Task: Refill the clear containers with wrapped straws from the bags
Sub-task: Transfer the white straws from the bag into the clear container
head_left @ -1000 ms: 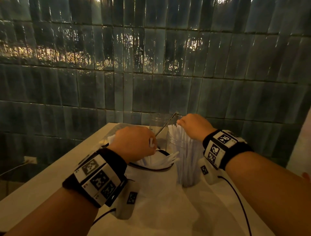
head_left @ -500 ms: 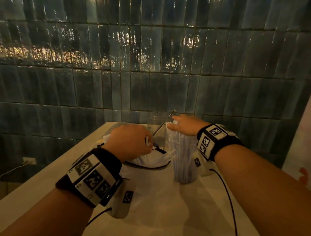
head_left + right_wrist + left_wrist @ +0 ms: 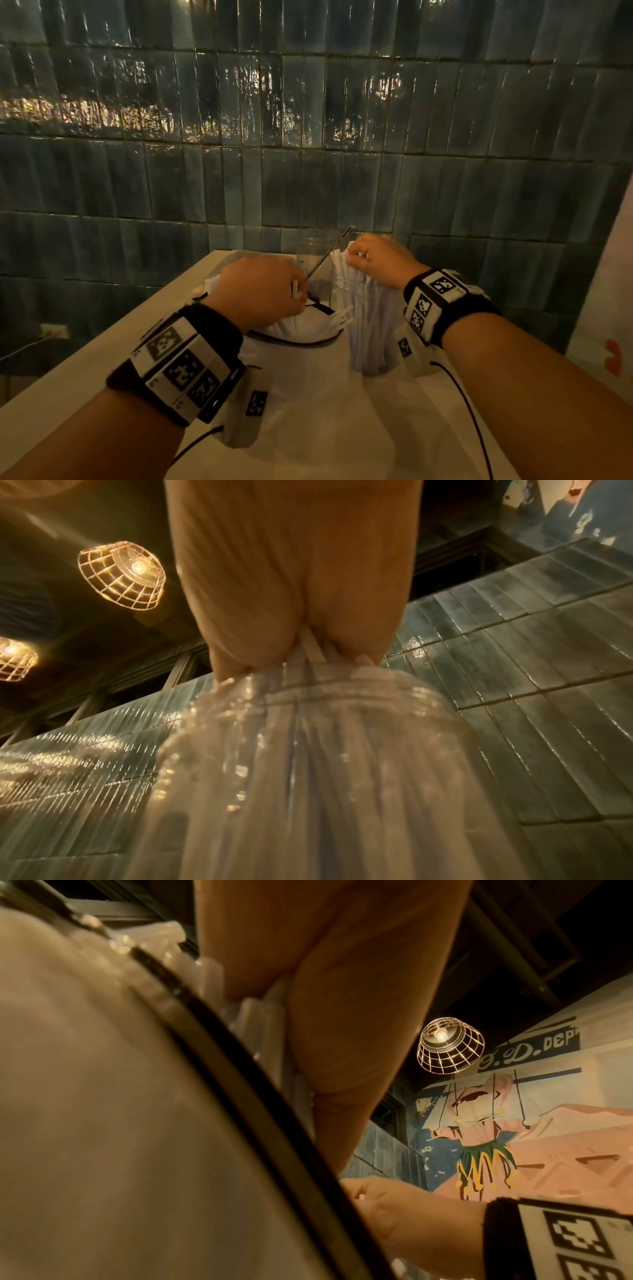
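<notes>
A clear container packed with white wrapped straws stands upright at the table's far middle. My right hand sits on top of it, its fingers curled on the straw tops; in the right wrist view straws run up between thumb and fingers above the container. To the left lies a white bag with a dark rim, straw ends poking out. My left hand is inside its mouth and grips a bundle of wrapped straws.
A second clear container with a thin dark stick leaning in it stands behind, against the tiled wall. The white table ends at the left. Crumpled clear plastic lies in front.
My right hand's fingers, stretched flat over the straw tops half a second ago, now curl onto them. My left hand stays in the bag mouth.
</notes>
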A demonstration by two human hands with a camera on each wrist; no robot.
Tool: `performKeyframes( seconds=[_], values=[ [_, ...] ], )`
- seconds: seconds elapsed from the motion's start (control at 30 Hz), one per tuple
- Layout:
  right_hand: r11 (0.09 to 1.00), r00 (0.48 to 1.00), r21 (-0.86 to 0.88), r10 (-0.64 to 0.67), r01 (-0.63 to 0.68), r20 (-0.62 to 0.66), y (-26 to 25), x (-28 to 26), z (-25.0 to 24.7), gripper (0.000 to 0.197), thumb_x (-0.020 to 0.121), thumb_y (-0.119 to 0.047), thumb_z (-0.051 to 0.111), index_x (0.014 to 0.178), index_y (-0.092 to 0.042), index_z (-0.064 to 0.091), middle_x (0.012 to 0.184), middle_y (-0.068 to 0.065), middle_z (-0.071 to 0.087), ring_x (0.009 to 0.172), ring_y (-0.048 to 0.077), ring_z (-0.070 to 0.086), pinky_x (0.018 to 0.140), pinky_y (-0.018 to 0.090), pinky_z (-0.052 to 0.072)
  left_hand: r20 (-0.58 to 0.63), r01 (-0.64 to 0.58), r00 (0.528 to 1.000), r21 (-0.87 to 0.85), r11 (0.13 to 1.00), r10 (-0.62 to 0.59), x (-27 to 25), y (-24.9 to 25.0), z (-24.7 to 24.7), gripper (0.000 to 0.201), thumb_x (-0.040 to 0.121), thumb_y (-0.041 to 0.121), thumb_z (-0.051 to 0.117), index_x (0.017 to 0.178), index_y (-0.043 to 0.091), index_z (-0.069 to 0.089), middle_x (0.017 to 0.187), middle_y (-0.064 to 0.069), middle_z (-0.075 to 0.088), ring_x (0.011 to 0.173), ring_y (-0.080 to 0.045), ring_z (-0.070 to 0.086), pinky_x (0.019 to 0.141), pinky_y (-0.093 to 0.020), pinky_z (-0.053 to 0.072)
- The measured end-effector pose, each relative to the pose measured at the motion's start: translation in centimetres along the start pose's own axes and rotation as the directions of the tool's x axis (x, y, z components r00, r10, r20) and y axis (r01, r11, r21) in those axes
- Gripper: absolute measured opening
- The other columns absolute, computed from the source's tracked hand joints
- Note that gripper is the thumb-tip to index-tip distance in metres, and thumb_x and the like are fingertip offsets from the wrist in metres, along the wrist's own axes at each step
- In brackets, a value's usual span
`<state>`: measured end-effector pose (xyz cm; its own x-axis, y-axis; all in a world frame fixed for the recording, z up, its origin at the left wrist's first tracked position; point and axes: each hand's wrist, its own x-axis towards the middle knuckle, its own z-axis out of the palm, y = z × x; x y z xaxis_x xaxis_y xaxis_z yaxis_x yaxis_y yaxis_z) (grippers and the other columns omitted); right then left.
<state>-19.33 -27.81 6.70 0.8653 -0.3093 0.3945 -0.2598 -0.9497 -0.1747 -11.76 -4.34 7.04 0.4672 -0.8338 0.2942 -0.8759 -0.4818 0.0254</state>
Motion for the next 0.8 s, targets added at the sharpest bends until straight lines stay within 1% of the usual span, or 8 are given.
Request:
performKeyframes(
  seconds=[0.27, 0.37, 0.47, 0.53, 0.57, 0.63, 0.7, 0.8],
  values=[
    [0.993, 0.999, 0.115, 0.006, 0.0, -0.053, -0.3, -0.4, 0.3, 0.012, 0.094, -0.035, 0.049, 0.102, -0.031, 0.056, 0.105, -0.009, 0.052, 0.104, 0.017, 0.05, 0.083, 0.032, 0.04, 0.02, 0.005, 1.0, 0.014, 1.0, -0.005, 0.0, 0.0, 0.0, 0.025, 0.087, 0.046, 0.052, 0.103, 0.036, 0.068, 0.099, 0.01, 0.065, 0.091, -0.012, 0.059, 0.086, -0.034, 0.051],
    [0.988, 0.999, 0.154, 0.014, -0.008, -0.035, -0.5, -1.1, -0.4, 0.027, 0.094, -0.046, 0.046, 0.114, -0.032, 0.058, 0.113, -0.007, 0.06, 0.107, 0.016, 0.056, 0.082, 0.029, 0.04, 0.024, 0.008, 1.0, 0.027, 1.0, -0.009, 0.1, -0.1, 0.0, 0.026, 0.087, 0.048, 0.052, 0.105, 0.037, 0.067, 0.101, 0.01, 0.065, 0.092, -0.011, 0.059, 0.087, -0.035, 0.051],
    [0.993, 0.999, 0.109, 0.045, -0.046, 0.013, -1.4, -2.0, -2.0, 0.054, 0.09, -0.06, 0.041, 0.138, -0.037, 0.039, 0.134, -0.004, 0.055, 0.122, 0.017, 0.05, 0.1, 0.039, 0.034, 0.02, 0.013, 1.0, 0.039, 0.999, -0.014, 0.0, -0.1, -0.1, 0.027, 0.086, 0.048, 0.052, 0.104, 0.036, 0.068, 0.099, 0.01, 0.066, 0.091, -0.012, 0.06, 0.085, -0.034, 0.051],
    [0.999, 0.999, -0.024, 0.037, -0.038, -0.017, -2.5, -2.8, -2.5, 0.06, 0.088, -0.061, 0.044, 0.142, -0.038, 0.03, 0.141, -0.002, 0.049, 0.132, 0.021, 0.042, 0.112, 0.049, 0.017, 0.024, 0.025, 0.999, 0.047, 0.999, -0.026, 0.0, 0.1, -0.3, 0.027, 0.086, 0.048, 0.051, 0.103, 0.037, 0.068, 0.098, 0.01, 0.067, 0.09, -0.013, 0.06, 0.082, -0.032, 0.051],
    [0.999, 0.999, -0.041, 0.012, -0.014, -0.052, -3.3, -3.3, -2.6, 0.06, 0.088, -0.058, 0.048, 0.142, -0.037, 0.031, 0.143, -0.001, 0.047, 0.134, 0.022, 0.039, 0.113, 0.05, 0.016, 0.028, 0.033, 0.999, 0.053, 0.998, -0.034, 0.0, 0.2, -0.4, 0.027, 0.086, 0.047, 0.051, 0.103, 0.037, 0.068, 0.098, 0.01, 0.067, 0.091, -0.014, 0.06, 0.08, -0.031, 0.05],
    [0.998, 0.988, 0.015, -0.062, 0.064, -0.14, -5.0, -4.5, -2.4, 0.053, 0.088, -0.048, 0.055, 0.136, -0.03, 0.043, 0.138, -0.001, 0.05, 0.129, 0.02, 0.042, 0.107, 0.042, 0.031, 0.034, 0.047, 0.998, 0.072, 0.996, -0.049, -0.1, 0.4, -0.7, 0.027, 0.085, 0.047, 0.05, 0.103, 0.037, 0.068, 0.098, 0.009, 0.067, 0.091, -0.016, 0.061, 0.08, -0.034, 0.05],
    [0.986, 0.969, 0.055, -0.145, 0.159, -0.198, -6.5, -5.7, -1.8, 0.039, 0.086, -0.041, 0.059, 0.122, -0.025, 0.057, 0.122, -0.002, 0.06, 0.114, 0.016, 0.052, 0.093, 0.032, 0.042, 0.037, 0.062, 0.997, 0.079, 0.995, -0.065, -0.3, 0.4, -0.8, 0.026, 0.084, 0.048, 0.05, 0.101, 0.037, 0.068, 0.095, 0.009, 0.067, 0.088, -0.017, 0.061, 0.081, -0.037, 0.052],
    [0.972, 0.972, 0.112, -0.192, 0.208, -0.135, -8.6, -6.9, -1.2, 0.025, 0.084, -0.041, 0.062, 0.1, -0.023, 0.067, 0.096, -0.005, 0.066, 0.088, 0.011, 0.06, 0.076, 0.031, 0.051, 0.039, 0.084, 0.995, 0.083, 0.993, -0.088, -0.6, 0.4, -0.9, 0.025, 0.084, 0.049, 0.051, 0.097, 0.035, 0.068, 0.089, 0.008, 0.066, 0.082, -0.016, 0.061, 0.076, -0.036, 0.053]
  ],
)
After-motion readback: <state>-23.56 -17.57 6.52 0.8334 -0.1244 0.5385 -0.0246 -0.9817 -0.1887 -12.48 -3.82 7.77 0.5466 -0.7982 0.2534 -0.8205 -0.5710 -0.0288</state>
